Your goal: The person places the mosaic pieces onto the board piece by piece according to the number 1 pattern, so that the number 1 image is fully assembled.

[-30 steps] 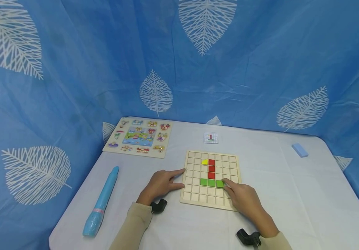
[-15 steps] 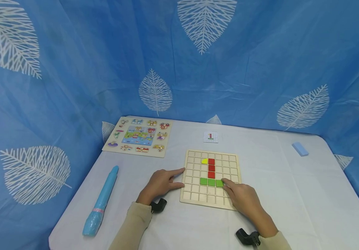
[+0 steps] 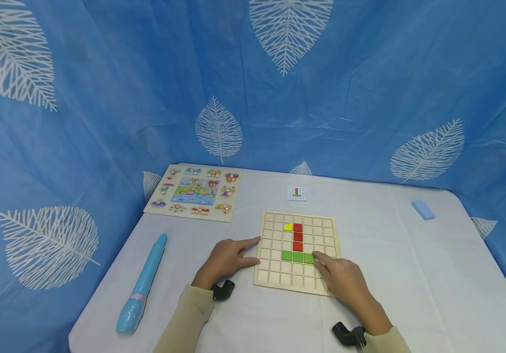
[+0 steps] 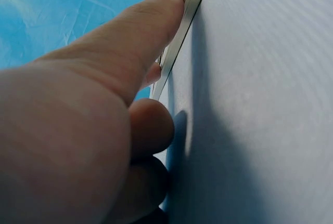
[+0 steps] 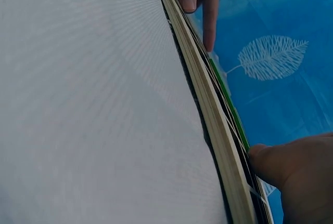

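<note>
A wooden grid board (image 3: 275, 277) lies on the table. Three red square tiles (image 3: 298, 237) form a column in it, with a yellow round-cornered tile (image 3: 288, 227) left of the top one. Below them is a row of green square tiles (image 3: 286, 256). My left hand (image 3: 225, 258) touches the board's left edge with thumb and index fingertip; its other fingers curl under, as the left wrist view shows. My right hand (image 3: 344, 277) has thumb and index fingertip at the right side of the rightmost green tile (image 3: 308, 258), which lies level in its cell.
Behind the board lies a small pattern card (image 3: 297, 193) with a like figure. A picture puzzle board (image 3: 195, 192) is at the back left, a light-blue plastic-wrapped stick (image 3: 142, 284) at the left, a blue block (image 3: 422, 210) at the right. A leaf-print curtain (image 3: 253, 122) hangs behind.
The rightmost green tile, slightly tilted and out of line a second ago, has settled flat into its cell under my right fingers. My left hand has kept its place.
</note>
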A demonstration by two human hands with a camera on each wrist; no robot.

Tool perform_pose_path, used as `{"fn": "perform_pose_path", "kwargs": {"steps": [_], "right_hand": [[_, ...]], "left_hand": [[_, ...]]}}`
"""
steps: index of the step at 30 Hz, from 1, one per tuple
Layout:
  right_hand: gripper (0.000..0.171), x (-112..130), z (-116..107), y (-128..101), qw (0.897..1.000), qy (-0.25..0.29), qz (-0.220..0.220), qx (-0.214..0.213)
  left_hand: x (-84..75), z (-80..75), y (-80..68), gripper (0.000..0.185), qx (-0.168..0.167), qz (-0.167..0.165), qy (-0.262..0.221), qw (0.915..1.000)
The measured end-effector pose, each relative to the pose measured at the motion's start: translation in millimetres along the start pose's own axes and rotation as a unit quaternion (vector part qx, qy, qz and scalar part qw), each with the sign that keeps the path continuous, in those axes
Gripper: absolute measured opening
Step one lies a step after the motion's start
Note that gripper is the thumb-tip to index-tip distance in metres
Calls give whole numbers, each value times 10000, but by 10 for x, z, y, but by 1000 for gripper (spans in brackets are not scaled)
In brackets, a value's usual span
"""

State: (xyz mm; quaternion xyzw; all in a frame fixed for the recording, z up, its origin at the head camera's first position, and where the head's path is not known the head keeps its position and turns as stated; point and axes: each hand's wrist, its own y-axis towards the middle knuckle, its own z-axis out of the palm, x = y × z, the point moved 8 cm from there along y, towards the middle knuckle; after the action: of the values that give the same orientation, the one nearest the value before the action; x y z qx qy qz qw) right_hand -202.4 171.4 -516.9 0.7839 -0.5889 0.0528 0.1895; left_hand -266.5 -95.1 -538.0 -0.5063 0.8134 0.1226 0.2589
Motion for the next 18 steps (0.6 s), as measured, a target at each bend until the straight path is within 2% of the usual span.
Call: {"fn": "perform_pose_path", "kwargs": {"steps": [9, 13, 18], "right_hand": [[29, -57, -8, -19, 9999, 41, 155, 31], [28, -104, -38, -33, 9997, 22, 245, -8], [33, -169, -219, -40, 9989, 106, 458, 20]], "left_hand": [[12, 30, 28, 67, 37, 17, -18, 10000], [37, 35, -3, 67, 90, -64, -55, 9999], [50, 27, -48, 70, 200, -125, -245, 9994]]}}
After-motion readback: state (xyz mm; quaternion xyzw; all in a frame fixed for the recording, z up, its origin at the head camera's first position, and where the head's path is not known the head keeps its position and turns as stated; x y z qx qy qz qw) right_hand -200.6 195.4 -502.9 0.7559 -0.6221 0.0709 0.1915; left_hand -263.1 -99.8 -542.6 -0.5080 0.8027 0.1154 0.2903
